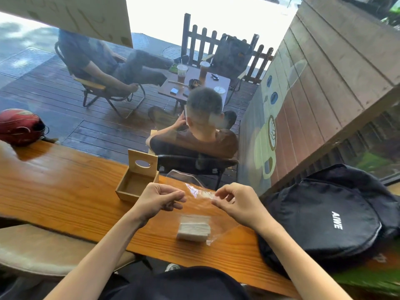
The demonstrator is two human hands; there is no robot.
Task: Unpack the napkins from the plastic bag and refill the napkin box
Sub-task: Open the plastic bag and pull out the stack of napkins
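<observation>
A clear plastic bag point(200, 210) lies on the wooden counter point(65, 191), with a white stack of napkins point(193, 228) inside its near end. My left hand point(159, 199) pinches the bag's far opening on the left side. On the right side of that opening, my right hand point(234, 202) pinches the plastic as well. The wooden napkin box point(136, 182) stands just left of my left hand; its lid point(142, 163), with an oval slot, is tipped up and the inside looks empty.
A black backpack point(329, 213) lies on the counter at the right, close to my right forearm. A red helmet point(20, 126) sits at the counter's far left. Behind the counter is a glass pane, with seated people and a small table outside.
</observation>
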